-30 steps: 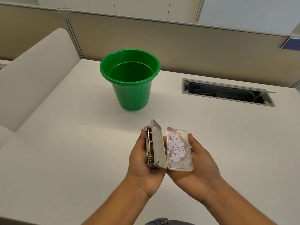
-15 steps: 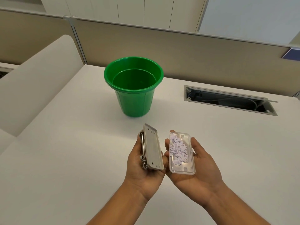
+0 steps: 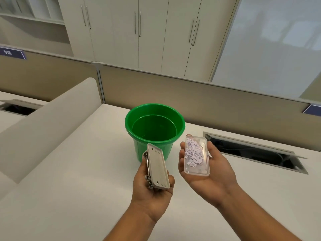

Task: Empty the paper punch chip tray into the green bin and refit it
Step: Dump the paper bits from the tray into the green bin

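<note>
A green bin [image 3: 154, 129] stands upright on the white desk [image 3: 69, 171], its inside bare. My left hand [image 3: 152, 186] grips the grey paper punch [image 3: 157, 169], turned on its side with its flat base facing right, just in front of the bin. My right hand [image 3: 210, 173] holds the clear chip tray [image 3: 197, 156] flat on its palm, level, to the right of the bin's rim. A heap of pale lilac paper chips [image 3: 193, 154] lies in the tray. Punch and tray are apart by a small gap.
An open cable slot [image 3: 251, 150] is cut into the desk at the right. A beige partition wall [image 3: 208, 94] runs along the desk's far edge. A curved white divider [image 3: 46, 122] rises at the left. Cupboards stand behind.
Both hands have risen toward the bin. The tray has moved away from the punch to the right, and the view has tilted upward.
</note>
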Motion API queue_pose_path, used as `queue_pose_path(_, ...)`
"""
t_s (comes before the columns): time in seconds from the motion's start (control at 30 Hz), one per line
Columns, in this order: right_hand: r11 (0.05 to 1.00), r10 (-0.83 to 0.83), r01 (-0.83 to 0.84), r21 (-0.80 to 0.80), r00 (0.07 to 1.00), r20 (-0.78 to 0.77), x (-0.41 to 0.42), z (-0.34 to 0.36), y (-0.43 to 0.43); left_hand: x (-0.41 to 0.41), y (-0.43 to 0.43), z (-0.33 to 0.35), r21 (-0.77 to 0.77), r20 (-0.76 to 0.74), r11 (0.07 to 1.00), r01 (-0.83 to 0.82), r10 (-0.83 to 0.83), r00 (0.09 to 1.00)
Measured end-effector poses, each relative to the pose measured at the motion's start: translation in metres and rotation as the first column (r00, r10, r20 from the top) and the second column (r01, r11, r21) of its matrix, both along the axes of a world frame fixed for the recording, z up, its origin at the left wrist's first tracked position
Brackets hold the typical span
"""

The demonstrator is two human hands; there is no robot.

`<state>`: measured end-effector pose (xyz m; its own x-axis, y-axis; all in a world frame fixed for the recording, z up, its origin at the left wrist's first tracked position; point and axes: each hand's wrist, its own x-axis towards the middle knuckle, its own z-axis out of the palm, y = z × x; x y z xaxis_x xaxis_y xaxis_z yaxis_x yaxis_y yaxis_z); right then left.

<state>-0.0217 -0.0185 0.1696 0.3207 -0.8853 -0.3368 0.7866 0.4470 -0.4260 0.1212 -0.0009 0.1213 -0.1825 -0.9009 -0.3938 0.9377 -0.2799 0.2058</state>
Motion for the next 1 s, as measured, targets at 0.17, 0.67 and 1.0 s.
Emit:
queue_pose_path(0.17, 0.999, -0.023, 0.018, -0.042, 0.993, -0.115, 0.015, 0.015, -0.061, 0.004, -0.016, 0.002, 0.026, -0.023, 1.000, -0.016, 0.016, 1.000)
queue_pose_path(0.67, 0.691, -0.382, -0.722, 0.033, -0.404, -0.831, 0.065, -0.018, -0.198, 0.029, -0.032, -0.005, 0.067, -0.075, 0.996, -0.061, 0.066, 0.995)
queue_pose_path(1.0, 0.851, -0.132, -0.505, -0.148, 0.067, -0.989, 0.062, -0.012, -0.199, 0.029, -0.027, -0.014, 0.069, -0.063, 0.996, -0.057, 0.062, 0.996)
